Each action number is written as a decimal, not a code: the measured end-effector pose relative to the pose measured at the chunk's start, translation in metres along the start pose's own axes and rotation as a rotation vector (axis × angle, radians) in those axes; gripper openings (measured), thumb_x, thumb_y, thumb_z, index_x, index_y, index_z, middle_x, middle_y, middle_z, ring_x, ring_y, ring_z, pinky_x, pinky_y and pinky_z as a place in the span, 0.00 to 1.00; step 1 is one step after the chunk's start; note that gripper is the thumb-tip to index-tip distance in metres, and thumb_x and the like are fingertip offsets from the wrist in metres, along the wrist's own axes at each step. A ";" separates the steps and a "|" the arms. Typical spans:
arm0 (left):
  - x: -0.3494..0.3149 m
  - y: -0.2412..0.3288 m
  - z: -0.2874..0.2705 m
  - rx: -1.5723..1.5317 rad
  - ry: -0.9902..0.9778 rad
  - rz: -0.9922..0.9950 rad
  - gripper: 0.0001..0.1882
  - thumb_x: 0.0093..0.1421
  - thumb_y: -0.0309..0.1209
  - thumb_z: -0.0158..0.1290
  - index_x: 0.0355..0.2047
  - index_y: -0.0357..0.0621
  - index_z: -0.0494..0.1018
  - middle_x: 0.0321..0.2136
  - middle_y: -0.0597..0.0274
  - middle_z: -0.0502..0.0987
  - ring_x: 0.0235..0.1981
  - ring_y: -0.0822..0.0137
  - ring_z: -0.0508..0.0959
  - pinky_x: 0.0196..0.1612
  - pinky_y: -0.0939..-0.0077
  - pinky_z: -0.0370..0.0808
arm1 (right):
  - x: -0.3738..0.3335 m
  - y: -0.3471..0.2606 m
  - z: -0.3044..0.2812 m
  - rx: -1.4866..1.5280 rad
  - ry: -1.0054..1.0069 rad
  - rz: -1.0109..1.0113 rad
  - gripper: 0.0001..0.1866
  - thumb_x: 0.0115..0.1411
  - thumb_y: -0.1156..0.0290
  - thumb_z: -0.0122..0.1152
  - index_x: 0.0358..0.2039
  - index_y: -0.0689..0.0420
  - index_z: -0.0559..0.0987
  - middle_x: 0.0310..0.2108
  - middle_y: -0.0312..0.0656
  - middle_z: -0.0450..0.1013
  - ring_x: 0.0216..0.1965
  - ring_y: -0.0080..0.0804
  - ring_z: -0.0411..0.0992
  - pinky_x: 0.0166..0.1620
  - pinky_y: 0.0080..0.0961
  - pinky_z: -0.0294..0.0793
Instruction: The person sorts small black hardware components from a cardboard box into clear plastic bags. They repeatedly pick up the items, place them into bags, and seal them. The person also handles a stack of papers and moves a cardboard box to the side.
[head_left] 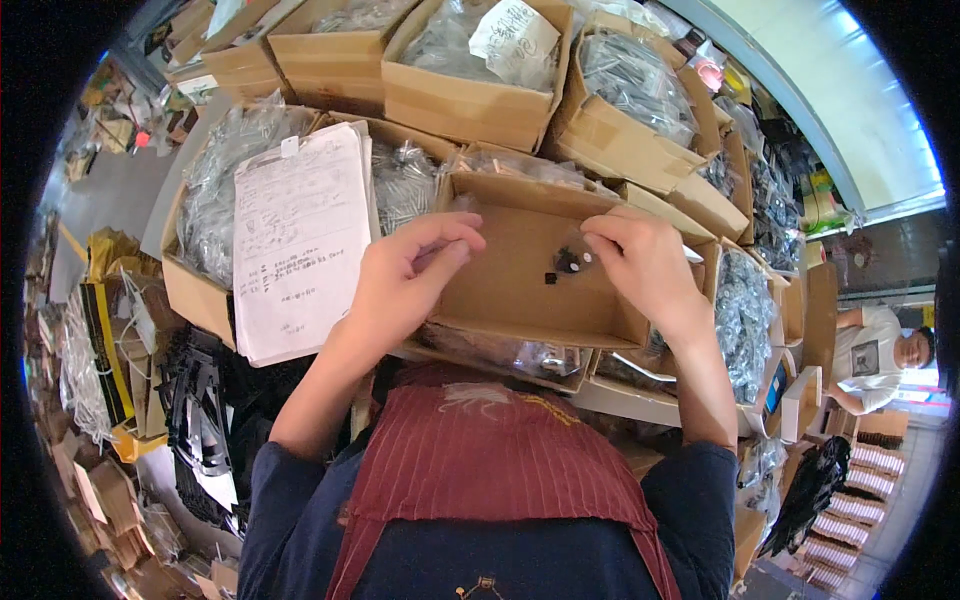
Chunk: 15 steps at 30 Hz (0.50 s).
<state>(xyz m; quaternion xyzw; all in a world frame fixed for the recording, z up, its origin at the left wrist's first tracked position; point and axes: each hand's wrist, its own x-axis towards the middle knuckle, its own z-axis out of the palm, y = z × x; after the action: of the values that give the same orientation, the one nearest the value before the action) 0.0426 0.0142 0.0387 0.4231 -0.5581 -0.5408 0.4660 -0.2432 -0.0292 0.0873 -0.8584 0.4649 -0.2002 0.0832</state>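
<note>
Centre frame: open room in the left half of the box (500,290). Our right hand (645,265) pinches a bag (573,262) over its right side, dark contents blurred. Our left hand (405,268) curls at the left rim; whether it grips, we cannot tell. Along the top, cartons (465,100) hold bagged parts (637,80), some cut off.

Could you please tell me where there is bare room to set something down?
The shallow cardboard box is bare between the left hand and the small black piece, down to the near wall. Beside that piece, the right hand holds a small clear bag; plastic bags crowd the surrounding boxes.
</note>
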 end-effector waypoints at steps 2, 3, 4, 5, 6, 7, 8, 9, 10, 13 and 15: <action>-0.003 0.001 -0.002 0.033 0.028 0.005 0.08 0.68 0.22 0.51 0.45 0.36 0.78 0.53 0.55 0.79 0.48 0.71 0.80 0.51 0.78 0.76 | -0.002 -0.008 -0.013 -0.066 0.002 0.008 0.02 0.56 0.77 0.62 0.30 0.59 0.81 0.29 0.47 0.76 0.35 0.50 0.77 0.38 0.41 0.77; -0.003 0.000 0.000 0.002 0.026 -0.001 0.09 0.69 0.23 0.50 0.45 0.35 0.78 0.53 0.55 0.78 0.50 0.70 0.79 0.51 0.76 0.76 | -0.003 -0.008 -0.016 -0.084 0.005 0.017 0.03 0.57 0.76 0.63 0.32 0.59 0.82 0.30 0.46 0.76 0.35 0.50 0.77 0.38 0.39 0.77; -0.003 0.001 0.000 -0.025 0.024 -0.007 0.09 0.70 0.23 0.49 0.46 0.35 0.77 0.54 0.54 0.77 0.52 0.68 0.77 0.52 0.74 0.76 | -0.003 -0.009 -0.019 -0.097 0.013 0.025 0.05 0.57 0.75 0.63 0.34 0.58 0.83 0.31 0.46 0.77 0.34 0.49 0.78 0.38 0.38 0.77; -0.002 0.001 0.001 -0.051 0.023 -0.013 0.10 0.71 0.23 0.48 0.47 0.35 0.77 0.54 0.54 0.76 0.53 0.67 0.76 0.53 0.72 0.77 | -0.004 -0.010 -0.022 -0.111 0.020 0.033 0.06 0.58 0.74 0.64 0.36 0.58 0.83 0.32 0.45 0.78 0.34 0.49 0.78 0.37 0.36 0.77; -0.002 0.004 0.003 -0.067 0.046 -0.026 0.10 0.71 0.23 0.48 0.47 0.35 0.77 0.54 0.54 0.77 0.53 0.68 0.76 0.52 0.73 0.76 | -0.003 -0.014 -0.022 -0.100 0.037 0.052 0.06 0.58 0.73 0.65 0.36 0.57 0.83 0.32 0.44 0.78 0.34 0.49 0.78 0.37 0.36 0.77; -0.001 0.008 0.008 -0.080 0.063 -0.037 0.10 0.71 0.23 0.48 0.47 0.35 0.77 0.53 0.55 0.77 0.53 0.68 0.76 0.52 0.73 0.76 | -0.001 -0.022 -0.021 -0.090 0.060 0.076 0.06 0.58 0.73 0.65 0.36 0.57 0.83 0.32 0.44 0.78 0.34 0.48 0.78 0.37 0.36 0.77; 0.000 0.010 0.011 -0.094 0.079 -0.048 0.10 0.71 0.23 0.48 0.47 0.35 0.77 0.53 0.56 0.77 0.53 0.69 0.76 0.51 0.73 0.76 | -0.001 -0.027 -0.019 -0.080 0.082 0.100 0.06 0.58 0.72 0.66 0.36 0.56 0.83 0.31 0.44 0.78 0.34 0.48 0.78 0.37 0.36 0.77; 0.001 0.011 0.013 -0.081 0.079 -0.050 0.09 0.71 0.23 0.48 0.46 0.36 0.77 0.52 0.56 0.77 0.52 0.69 0.77 0.51 0.74 0.76 | -0.001 -0.022 -0.010 -0.132 0.040 0.048 0.06 0.58 0.71 0.66 0.36 0.56 0.83 0.31 0.43 0.78 0.34 0.48 0.78 0.37 0.36 0.77; 0.003 0.013 0.016 -0.067 0.071 -0.049 0.09 0.71 0.23 0.48 0.46 0.36 0.77 0.52 0.57 0.78 0.52 0.69 0.77 0.50 0.74 0.76 | -0.002 -0.010 0.005 -0.188 0.003 0.002 0.06 0.58 0.71 0.66 0.36 0.55 0.83 0.31 0.43 0.78 0.34 0.47 0.78 0.36 0.36 0.77; 0.000 0.005 0.012 -0.028 0.047 0.003 0.09 0.70 0.23 0.49 0.47 0.36 0.77 0.49 0.60 0.79 0.48 0.71 0.78 0.48 0.76 0.77 | -0.005 -0.002 0.006 -0.173 0.063 -0.027 0.05 0.56 0.71 0.66 0.34 0.54 0.82 0.31 0.42 0.76 0.33 0.46 0.77 0.35 0.39 0.77; -0.001 0.001 0.007 -0.012 0.045 0.025 0.09 0.70 0.22 0.50 0.47 0.37 0.77 0.47 0.61 0.79 0.46 0.72 0.78 0.47 0.77 0.77 | -0.004 -0.008 -0.007 -0.106 0.159 0.012 0.03 0.55 0.71 0.66 0.30 0.53 0.82 0.29 0.41 0.75 0.32 0.46 0.77 0.34 0.40 0.77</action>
<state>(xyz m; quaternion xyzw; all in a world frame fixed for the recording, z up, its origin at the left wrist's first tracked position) 0.0356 0.0168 0.0399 0.4253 -0.5493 -0.5287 0.4879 -0.2418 -0.0218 0.0949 -0.8402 0.4851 -0.2425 0.0016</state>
